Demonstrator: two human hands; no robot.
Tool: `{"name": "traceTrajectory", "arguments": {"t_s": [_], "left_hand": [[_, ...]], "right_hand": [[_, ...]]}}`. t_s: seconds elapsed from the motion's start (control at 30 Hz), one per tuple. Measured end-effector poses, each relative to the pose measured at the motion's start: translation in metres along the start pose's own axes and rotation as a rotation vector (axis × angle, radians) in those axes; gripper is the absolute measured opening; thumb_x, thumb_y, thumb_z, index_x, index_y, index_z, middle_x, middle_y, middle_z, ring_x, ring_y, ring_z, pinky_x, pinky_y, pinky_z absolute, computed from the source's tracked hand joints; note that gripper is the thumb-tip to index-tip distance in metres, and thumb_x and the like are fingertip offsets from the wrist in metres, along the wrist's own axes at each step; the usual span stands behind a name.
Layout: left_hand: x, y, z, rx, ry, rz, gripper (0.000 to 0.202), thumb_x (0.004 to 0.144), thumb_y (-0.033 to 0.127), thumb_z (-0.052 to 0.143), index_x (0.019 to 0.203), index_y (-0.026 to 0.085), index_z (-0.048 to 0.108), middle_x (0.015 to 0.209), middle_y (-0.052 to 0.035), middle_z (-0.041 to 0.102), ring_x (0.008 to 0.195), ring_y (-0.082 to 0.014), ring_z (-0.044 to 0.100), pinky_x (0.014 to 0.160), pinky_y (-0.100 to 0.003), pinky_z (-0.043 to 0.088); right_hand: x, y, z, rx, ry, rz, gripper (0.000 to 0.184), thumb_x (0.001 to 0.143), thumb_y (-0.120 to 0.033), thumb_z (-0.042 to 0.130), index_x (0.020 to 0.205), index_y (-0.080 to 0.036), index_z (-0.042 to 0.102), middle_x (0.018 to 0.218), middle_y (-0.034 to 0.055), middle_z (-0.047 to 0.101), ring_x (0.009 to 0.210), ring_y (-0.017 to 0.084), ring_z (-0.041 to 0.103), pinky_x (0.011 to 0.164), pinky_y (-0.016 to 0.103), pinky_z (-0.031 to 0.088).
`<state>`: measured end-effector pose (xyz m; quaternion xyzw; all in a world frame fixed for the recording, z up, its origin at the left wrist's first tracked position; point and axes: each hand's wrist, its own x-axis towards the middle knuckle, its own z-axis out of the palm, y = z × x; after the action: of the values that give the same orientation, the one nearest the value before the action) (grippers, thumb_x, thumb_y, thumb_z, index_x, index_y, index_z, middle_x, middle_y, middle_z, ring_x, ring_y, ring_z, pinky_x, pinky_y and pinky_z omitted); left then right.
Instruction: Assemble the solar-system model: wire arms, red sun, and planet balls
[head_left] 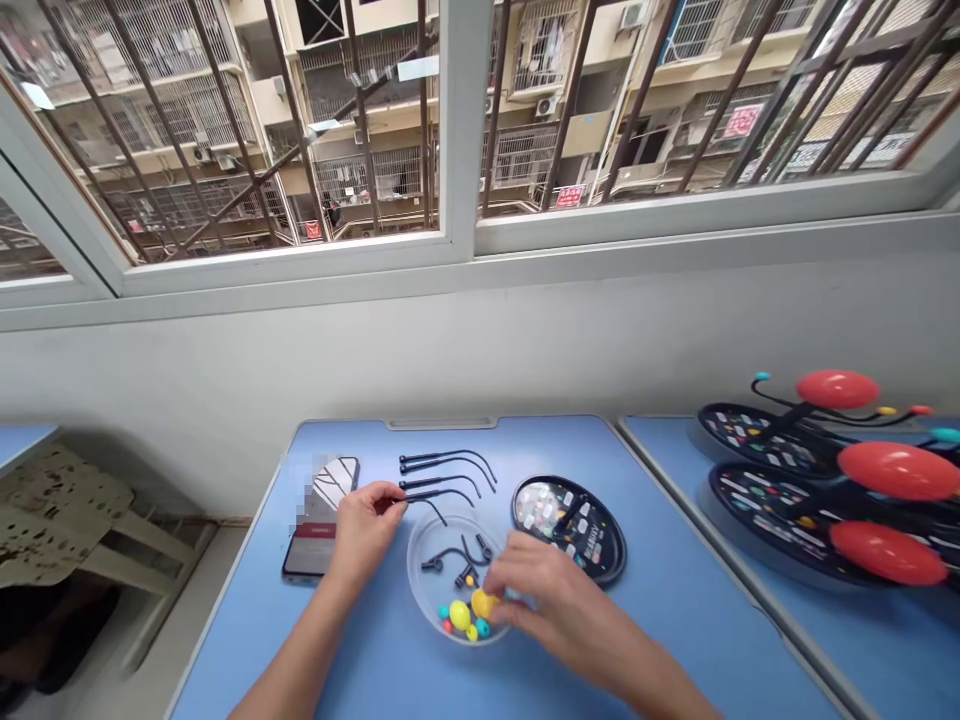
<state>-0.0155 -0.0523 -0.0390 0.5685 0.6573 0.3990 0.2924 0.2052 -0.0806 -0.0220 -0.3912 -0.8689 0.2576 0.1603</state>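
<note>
My left hand (365,532) pinches the end of a thin curved black rod (430,508) above the blue desk (232,640). Several similar rods (448,465) lie just beyond it. My right hand (551,610) reaches into a clear round plastic dish (415,572), its fingertips on a yellow ball (484,603). The dish also holds a larger yellow ball (460,615), small coloured balls and short black rods. Part of the dish is hidden by my right hand. A round black tray (604,535) with white pieces lies just past my right fingers.
A phone (315,535), partly blurred, lies left of the dish. On a second blue desk (720,530) at right stand two assembled models with red ovals (889,552) on black discs. Behind the desks are a white wall and a barred window (225,130).
</note>
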Motion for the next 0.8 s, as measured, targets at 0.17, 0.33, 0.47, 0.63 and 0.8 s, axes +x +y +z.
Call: {"name": "traceTrajectory", "arguments": {"t_s": [0.17,0.33,0.47,0.63,0.8], "left_hand": [[0.003,-0.013,0.014,0.236,-0.028,0.09,0.012,0.068,0.011,0.052,0.064,0.017,0.062,0.063,0.0004,0.062,0.06,-0.0133,0.055,0.062,-0.024,0.042],[0.005,-0.02,0.016,0.325,-0.027,0.206,0.015,0.069,0.006,0.051,0.063,0.016,0.061,0.068,-0.0011,0.059,0.065,-0.0135,0.054,0.063,-0.024,0.041],[0.006,-0.022,0.016,0.301,-0.045,0.27,0.017,0.07,0.005,0.051,0.065,0.016,0.062,0.073,-0.0021,0.06,0.069,-0.0137,0.056,0.067,-0.024,0.043],[0.006,-0.02,0.01,0.267,0.053,0.27,0.012,0.073,0.012,0.055,0.073,0.018,0.065,0.078,-0.0019,0.059,0.067,-0.013,0.055,0.065,-0.026,0.044],[-0.011,0.005,0.003,0.266,0.007,0.418,0.011,0.075,0.016,0.056,0.072,0.019,0.066,0.077,-0.0025,0.057,0.075,-0.0149,0.053,0.068,-0.026,0.043]], "right_hand": [[-0.004,-0.008,0.005,-0.112,-0.208,-0.121,0.015,0.073,-0.009,0.06,0.063,-0.019,0.054,0.07,-0.0006,0.062,0.073,0.015,0.051,0.061,0.026,0.032],[-0.009,-0.012,0.002,-0.104,-0.279,-0.15,0.021,0.075,-0.006,0.052,0.059,-0.019,0.05,0.067,-0.0006,0.06,0.073,0.014,0.051,0.06,0.025,0.031],[-0.012,-0.013,0.003,-0.106,-0.301,-0.149,0.021,0.073,-0.005,0.051,0.057,-0.018,0.051,0.067,-0.001,0.06,0.075,0.015,0.051,0.061,0.025,0.032],[-0.011,-0.015,0.004,-0.096,-0.272,-0.201,0.018,0.075,-0.009,0.055,0.061,-0.019,0.055,0.066,-0.0013,0.06,0.071,0.015,0.051,0.061,0.025,0.034],[-0.007,0.0,-0.012,0.039,0.061,-0.095,0.013,0.08,-0.016,0.054,0.07,-0.019,0.062,0.065,0.0011,0.061,0.068,0.015,0.051,0.059,0.024,0.038]]}}
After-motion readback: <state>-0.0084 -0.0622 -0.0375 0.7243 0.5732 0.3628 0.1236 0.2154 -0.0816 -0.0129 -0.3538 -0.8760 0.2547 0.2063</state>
